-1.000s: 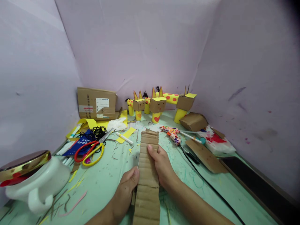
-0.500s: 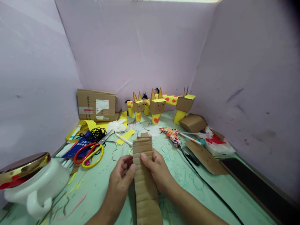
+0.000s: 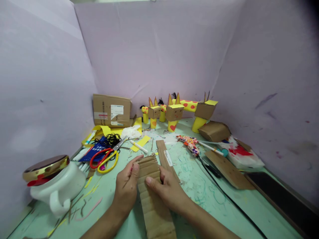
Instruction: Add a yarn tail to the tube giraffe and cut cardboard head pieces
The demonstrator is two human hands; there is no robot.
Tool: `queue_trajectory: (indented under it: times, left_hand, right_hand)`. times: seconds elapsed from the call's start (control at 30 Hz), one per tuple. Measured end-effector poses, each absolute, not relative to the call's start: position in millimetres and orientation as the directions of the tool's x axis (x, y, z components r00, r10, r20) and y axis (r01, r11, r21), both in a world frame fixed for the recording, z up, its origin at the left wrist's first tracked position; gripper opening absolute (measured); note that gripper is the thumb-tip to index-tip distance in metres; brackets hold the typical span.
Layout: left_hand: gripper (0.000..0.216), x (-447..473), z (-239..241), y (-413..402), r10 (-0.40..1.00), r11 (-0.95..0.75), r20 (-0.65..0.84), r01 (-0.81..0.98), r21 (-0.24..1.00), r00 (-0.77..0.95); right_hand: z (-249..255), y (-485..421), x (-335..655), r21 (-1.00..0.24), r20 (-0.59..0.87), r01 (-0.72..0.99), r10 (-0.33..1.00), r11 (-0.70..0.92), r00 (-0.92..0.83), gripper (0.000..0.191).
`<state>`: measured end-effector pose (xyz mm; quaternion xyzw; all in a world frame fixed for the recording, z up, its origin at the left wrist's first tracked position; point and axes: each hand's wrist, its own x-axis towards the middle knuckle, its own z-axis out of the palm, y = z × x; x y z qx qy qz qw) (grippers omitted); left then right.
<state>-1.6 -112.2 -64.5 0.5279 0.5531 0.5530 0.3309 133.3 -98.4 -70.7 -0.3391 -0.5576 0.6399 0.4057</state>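
A long strip of corrugated cardboard runs toward me between my hands, its far end raised off the table. My right hand grips its right edge, thumb lying on top and fingers tucked beneath. At the far left corner, my left hand pinches the edge between thumb and fingers. Just beyond lies a second, narrower cardboard strip with a white label, flat on the table. The undersides of the held strip and some fingertips are hidden.
Red-and-yellow scissors and black cord lie left, near a white pot. A patterned glue gun with a black cable lies right. Yellow giraffe-like figures stand at the back beside a cardboard box. A dark flat panel lies far right.
The view has swung left, so the scene sits further right. The held strip's far end has come nearer and tilted left, uncovering the labelled strip behind it. My left hand now pinches its corner.
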Motion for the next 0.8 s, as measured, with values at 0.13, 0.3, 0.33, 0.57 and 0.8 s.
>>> queue_trajectory:
  times: [0.13,0.3,0.33,0.57,0.8]
  left_hand:
    - [0.038,0,-62,-116,0.938,-0.168,0.231,0.243,0.955,-0.259]
    - [0.030,4,-60,-119,0.914,-0.155,0.256,0.310,0.938,-0.316]
    - [0.031,5,-60,-119,0.907,-0.156,0.264,0.320,0.935,-0.329]
    - [0.029,-1,-60,-110,0.811,-0.094,0.358,0.501,0.861,-0.463]
    - [0.028,-13,-59,-100,0.817,-0.035,0.272,0.426,0.904,-0.509]
  right_hand:
    - [-69,-100,132,-0.991,0.034,-0.134,0.894,-0.029,-0.446,0.028]
    - [-68,-103,131,-0.986,0.052,-0.164,0.889,-0.026,-0.455,0.025]
    - [-67,-103,130,-0.987,0.054,-0.160,0.891,-0.022,-0.452,0.024]
    - [-73,-107,123,-0.993,0.000,-0.110,0.905,-0.051,-0.425,0.023]
    - [-79,-111,119,-0.998,-0.047,-0.014,0.926,-0.056,-0.374,0.010]
